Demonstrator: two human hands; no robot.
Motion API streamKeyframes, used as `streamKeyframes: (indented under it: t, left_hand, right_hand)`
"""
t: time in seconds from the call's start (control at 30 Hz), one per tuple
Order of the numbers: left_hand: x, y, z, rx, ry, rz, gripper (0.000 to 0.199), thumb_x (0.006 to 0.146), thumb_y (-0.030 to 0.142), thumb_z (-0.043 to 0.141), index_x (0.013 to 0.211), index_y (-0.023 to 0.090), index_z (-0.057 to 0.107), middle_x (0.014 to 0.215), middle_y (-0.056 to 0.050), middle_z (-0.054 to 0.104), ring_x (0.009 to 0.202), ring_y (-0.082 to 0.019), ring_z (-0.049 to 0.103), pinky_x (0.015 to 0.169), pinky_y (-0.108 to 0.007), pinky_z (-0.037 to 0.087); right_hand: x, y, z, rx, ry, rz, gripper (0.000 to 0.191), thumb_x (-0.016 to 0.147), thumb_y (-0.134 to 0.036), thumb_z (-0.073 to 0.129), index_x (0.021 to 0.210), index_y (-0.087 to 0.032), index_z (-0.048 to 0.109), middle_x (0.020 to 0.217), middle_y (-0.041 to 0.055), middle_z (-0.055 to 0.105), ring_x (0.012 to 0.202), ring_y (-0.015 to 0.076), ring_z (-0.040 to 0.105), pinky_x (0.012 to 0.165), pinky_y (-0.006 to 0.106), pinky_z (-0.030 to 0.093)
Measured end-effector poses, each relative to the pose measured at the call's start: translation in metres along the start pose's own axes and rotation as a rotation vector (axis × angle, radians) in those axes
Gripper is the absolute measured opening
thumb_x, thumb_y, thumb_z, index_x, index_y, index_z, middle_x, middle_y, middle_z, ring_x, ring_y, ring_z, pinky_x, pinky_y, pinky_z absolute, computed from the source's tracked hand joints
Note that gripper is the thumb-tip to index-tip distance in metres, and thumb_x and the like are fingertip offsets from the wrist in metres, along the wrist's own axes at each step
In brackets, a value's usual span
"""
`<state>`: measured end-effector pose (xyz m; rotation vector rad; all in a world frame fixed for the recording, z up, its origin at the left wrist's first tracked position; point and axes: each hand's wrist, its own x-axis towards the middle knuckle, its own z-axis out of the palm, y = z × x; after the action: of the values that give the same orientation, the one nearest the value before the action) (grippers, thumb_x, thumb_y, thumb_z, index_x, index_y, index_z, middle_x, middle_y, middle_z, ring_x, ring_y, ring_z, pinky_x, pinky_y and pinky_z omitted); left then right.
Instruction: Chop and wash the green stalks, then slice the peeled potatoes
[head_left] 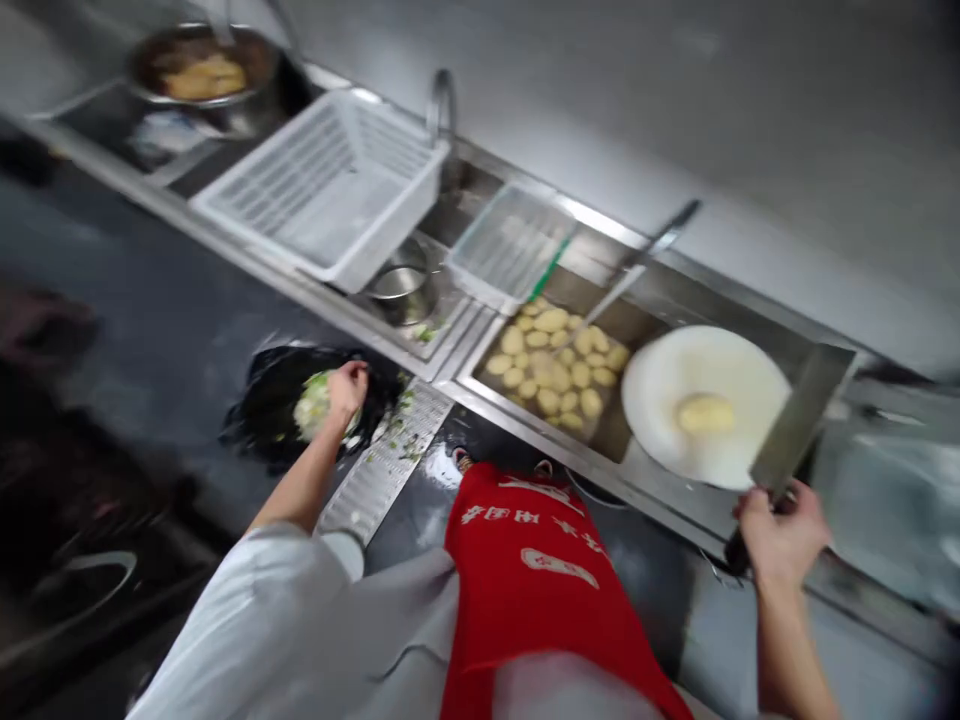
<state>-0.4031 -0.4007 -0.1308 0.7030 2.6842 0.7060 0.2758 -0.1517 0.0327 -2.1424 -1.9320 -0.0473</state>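
Observation:
My right hand (pixel 784 530) is wrapped round the dark handle of a cleaver (pixel 802 415), whose broad blade points up and away over the right rim of a round white board (pixel 652 400). One peeled potato (pixel 705 413) lies on that board. On the left, my left hand (pixel 349 388) is over a black-lined bin (pixel 259 410) with pale green scraps (pixel 311 405) inside. Its fingers are curled together; whatever they might hold is too blurred to make out. Several peeled potatoes (pixel 551 375) sit in water in the sink beside the board.
A white basket (pixel 322 200) spans the left sink, near a faucet (pixel 442 100). A clear container (pixel 514 240) and a long-handled tool (pixel 637 265) rest at the potato sink. A metal pot (pixel 255 110) stands far left. Scraps litter the floor grate (pixel 375 485).

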Motion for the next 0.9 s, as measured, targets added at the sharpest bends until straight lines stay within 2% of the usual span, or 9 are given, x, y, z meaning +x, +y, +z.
streamKeyframes:
  t: [0.1,0.2,0.27,0.37,0.47,0.57,0.7,0.8,0.9]
  left_hand:
    - [-0.016,0.105,0.071,-0.176,-0.036,0.396,0.035,0.093,0.026,0.046,0.106,0.015,0.076,0.104,-0.012,0.078,0.094,-0.024,0.072,0.092,-0.035,0.058]
    - [-0.063,0.229,0.145,-0.386,-0.2,0.649,0.032,0.092,0.029,0.048,0.101,0.017,0.077,0.101,-0.01,0.078,0.088,-0.022,0.072,0.08,-0.032,0.059]
    - [-0.108,0.312,0.194,-0.524,-0.357,0.691,0.029,0.091,0.029,0.051,0.099,0.018,0.077,0.097,-0.009,0.078,0.083,-0.02,0.072,0.073,-0.03,0.058]
    - [-0.179,0.425,0.268,-0.65,-0.564,0.638,0.021,0.089,0.028,0.058,0.094,0.018,0.076,0.089,-0.008,0.078,0.077,-0.019,0.071,0.073,-0.03,0.059]
    - [-0.234,0.508,0.329,-0.616,-0.628,0.613,0.023,0.085,0.029,0.072,0.103,0.016,0.078,0.102,-0.011,0.078,0.08,-0.018,0.07,0.078,-0.033,0.06]
    - [-0.269,0.553,0.365,-0.507,-0.617,0.57,0.031,0.081,0.032,0.082,0.107,0.017,0.078,0.095,-0.009,0.076,0.078,-0.019,0.068,0.076,-0.032,0.059]
    - [-0.304,0.569,0.388,-0.446,-0.666,0.322,0.043,0.086,0.042,0.082,0.119,0.018,0.068,0.068,0.001,0.067,0.059,-0.016,0.062,0.06,-0.028,0.053]
    - [-0.325,0.568,0.399,-0.461,-0.602,0.263,0.056,0.088,0.044,0.082,0.133,0.019,0.06,0.081,-0.001,0.071,0.063,-0.016,0.065,0.062,-0.029,0.055]
    - [-0.331,0.564,0.403,-0.467,-0.44,0.396,0.058,0.088,0.039,0.081,0.138,0.017,0.06,0.106,-0.009,0.069,0.082,-0.019,0.069,0.078,-0.033,0.06]
  right_hand:
    - [0.015,0.041,-0.01,-0.091,-0.085,0.209,0.039,0.097,-0.033,0.051,0.115,-0.007,0.073,0.088,0.023,0.075,0.079,0.0324,0.07,0.068,0.038,0.048]
    - [0.035,0.079,-0.004,-0.154,-0.243,0.253,0.038,0.102,-0.028,0.047,0.115,-0.003,0.071,0.093,0.0234,0.076,0.082,0.0303,0.071,0.069,0.034,0.044]
    - [0.047,0.103,0.007,-0.16,-0.346,0.247,0.038,0.106,-0.028,0.044,0.118,-0.003,0.07,0.097,0.0227,0.077,0.086,0.0291,0.072,0.071,0.033,0.044]
    - [0.063,0.132,0.03,-0.138,-0.476,0.209,0.038,0.11,-0.027,0.04,0.123,-0.006,0.069,0.103,0.0222,0.077,0.093,0.0278,0.074,0.076,0.032,0.046]
    - [0.08,0.152,0.047,-0.094,-0.578,0.127,0.039,0.112,-0.024,0.035,0.124,-0.005,0.067,0.109,0.023,0.077,0.101,0.027,0.074,0.081,0.031,0.047]
    - [0.095,0.161,0.056,-0.032,-0.656,0.057,0.039,0.113,-0.023,0.033,0.125,-0.004,0.064,0.114,0.0232,0.076,0.106,0.027,0.074,0.083,0.03,0.047]
    - [0.109,0.165,0.061,0.037,-0.74,0.021,0.038,0.114,-0.027,0.032,0.129,-0.008,0.06,0.114,0.0221,0.076,0.108,0.0287,0.074,0.081,0.031,0.046]
    - [0.117,0.169,0.061,0.048,-0.781,-0.024,0.037,0.113,-0.027,0.032,0.13,-0.01,0.059,0.114,0.0222,0.076,0.109,0.0301,0.074,0.081,0.031,0.046]
    - [0.124,0.175,0.054,0.031,-0.796,-0.083,0.036,0.114,-0.028,0.031,0.131,-0.012,0.059,0.113,0.0212,0.077,0.108,0.0301,0.075,0.082,0.031,0.047]
